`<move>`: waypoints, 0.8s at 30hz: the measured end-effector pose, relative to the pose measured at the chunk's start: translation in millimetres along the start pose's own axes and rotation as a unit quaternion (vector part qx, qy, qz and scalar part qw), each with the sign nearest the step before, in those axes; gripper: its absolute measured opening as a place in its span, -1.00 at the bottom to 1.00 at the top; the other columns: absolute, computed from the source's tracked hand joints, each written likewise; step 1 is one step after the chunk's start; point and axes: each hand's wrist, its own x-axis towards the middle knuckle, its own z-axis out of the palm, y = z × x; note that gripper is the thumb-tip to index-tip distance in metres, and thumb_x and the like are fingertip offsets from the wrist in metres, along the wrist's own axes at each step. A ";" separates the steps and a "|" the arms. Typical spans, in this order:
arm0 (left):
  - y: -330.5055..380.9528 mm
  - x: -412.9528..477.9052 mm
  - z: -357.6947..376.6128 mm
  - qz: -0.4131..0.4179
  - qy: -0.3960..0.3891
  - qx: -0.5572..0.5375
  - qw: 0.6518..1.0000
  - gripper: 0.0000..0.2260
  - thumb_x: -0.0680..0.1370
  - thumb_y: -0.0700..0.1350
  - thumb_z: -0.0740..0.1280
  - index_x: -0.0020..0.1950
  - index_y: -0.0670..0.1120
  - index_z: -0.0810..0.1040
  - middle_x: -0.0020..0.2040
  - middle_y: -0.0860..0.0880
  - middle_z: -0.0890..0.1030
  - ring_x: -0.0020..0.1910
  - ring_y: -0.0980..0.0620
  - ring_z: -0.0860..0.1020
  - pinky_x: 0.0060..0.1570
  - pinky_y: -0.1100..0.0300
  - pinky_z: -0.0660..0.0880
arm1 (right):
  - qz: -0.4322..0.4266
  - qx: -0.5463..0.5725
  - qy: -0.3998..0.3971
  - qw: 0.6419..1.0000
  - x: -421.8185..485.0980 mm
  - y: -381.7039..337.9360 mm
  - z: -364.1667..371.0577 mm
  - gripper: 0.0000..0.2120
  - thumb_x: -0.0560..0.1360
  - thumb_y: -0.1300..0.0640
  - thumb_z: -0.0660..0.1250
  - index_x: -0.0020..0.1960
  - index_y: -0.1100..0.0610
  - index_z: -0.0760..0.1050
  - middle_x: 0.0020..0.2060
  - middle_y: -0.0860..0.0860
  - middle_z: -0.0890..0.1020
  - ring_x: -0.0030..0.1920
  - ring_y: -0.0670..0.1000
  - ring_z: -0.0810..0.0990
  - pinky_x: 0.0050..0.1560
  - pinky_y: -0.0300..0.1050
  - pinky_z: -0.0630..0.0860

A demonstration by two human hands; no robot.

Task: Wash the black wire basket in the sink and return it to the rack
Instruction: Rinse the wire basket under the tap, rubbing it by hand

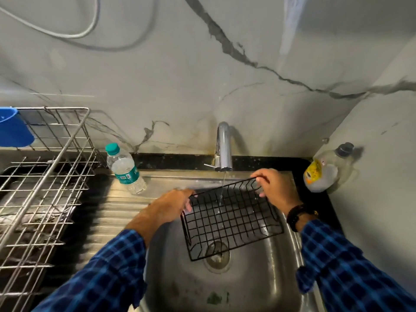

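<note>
one steel sink (258, 278) lies below the camera, its drain showing through black wires. left of the sink stands the silver wire rack (45, 188). the black wire basket (229, 219) hangs tilted above the sink bowl, under a thin stream of water. the left hand (173, 203) curls its fingers round the basket's left rim; the right hand (276, 188) pinches its far right corner between thumb and fingers. the tap (224, 149) rises at the sink's back edge. right of the sink sits a clear jug (324, 172) with a yellow label. at the sink's back left corner stands a water bottle (125, 167) with a teal cap. farthest left of the sink is a blue cup (13, 129).
</note>
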 end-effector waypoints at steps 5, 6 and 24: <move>6.6 3.1 -15.7 -0.021 -0.030 -0.176 0.984 -0.79 0.71 -0.04 0.12 0.24 -0.02 0.49 -0.11 -0.05 0.69 -0.17 0.01 0.70 -0.14 0.12 0.66 | 0.076 0.012 0.050 0.996 4.3 9.2 11.9 -0.80 0.64 0.25 0.21 -0.01 0.08 0.59 -0.22 0.03 0.60 -0.23 -0.02 0.62 -0.42 -0.28 0.57; 7.2 -1.2 -17.6 -0.040 -0.014 -0.213 0.976 -0.79 0.71 -0.01 0.11 0.17 -0.02 0.51 -0.18 -0.08 0.67 -0.25 -0.01 0.70 -0.23 0.13 0.66 | 0.095 0.018 0.031 0.995 5.1 11.2 17.9 -0.78 0.64 0.26 0.20 -0.04 0.06 0.58 -0.23 0.04 0.60 -0.23 -0.03 0.60 -0.44 -0.28 0.54; -34.7 -66.1 -18.6 -0.092 -0.049 -0.213 0.972 -0.75 0.69 -0.03 0.19 0.04 -0.09 0.62 -0.34 -0.05 0.45 -0.47 0.02 0.58 -0.44 0.26 0.54 | 0.012 -0.259 -0.268 0.928 -3.7 -51.7 78.5 -0.80 0.62 0.10 0.25 0.21 0.00 0.55 0.16 0.02 0.60 0.19 0.05 0.55 0.27 -0.02 0.47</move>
